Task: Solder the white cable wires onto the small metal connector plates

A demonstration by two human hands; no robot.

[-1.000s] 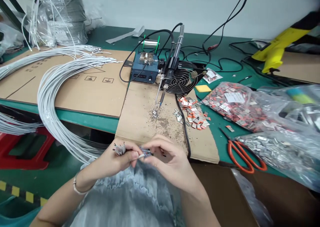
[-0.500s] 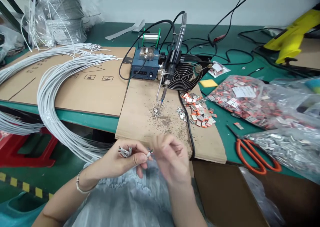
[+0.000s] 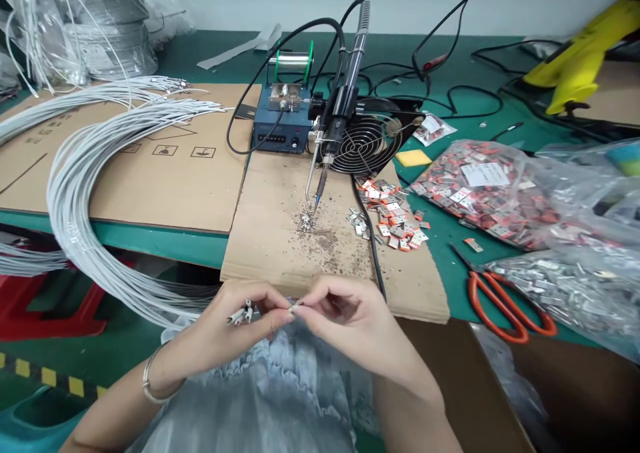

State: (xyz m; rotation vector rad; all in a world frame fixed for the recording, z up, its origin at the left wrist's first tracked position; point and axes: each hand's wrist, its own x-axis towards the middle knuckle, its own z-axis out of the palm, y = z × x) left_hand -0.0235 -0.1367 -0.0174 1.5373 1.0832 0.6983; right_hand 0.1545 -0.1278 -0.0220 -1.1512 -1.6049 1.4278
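My left hand is closed round several grey-white cables, their cut ends poking out above the palm. Its thumb and forefinger pinch one cable end, which points to the right. Meeting it fingertip to fingertip, my right hand pinches the thin wires at the tip of that same cable; the fingers hide most of the wires. Both hands are over my lap, just in front of the cardboard sheet. Beyond them a soldering iron hangs in its stand, tip down over scattered solder bits.
Small orange-and-metal connectors lie right of the iron, near orange-handled scissors and bagged metal parts. A blue soldering machine carries a solder spool. A coil of white cables hangs over the left table edge.
My right hand, blurred and slightly apart before, has come in to the cable end and closed on its wires. My left hand keeps its hold. The view has shifted slightly.
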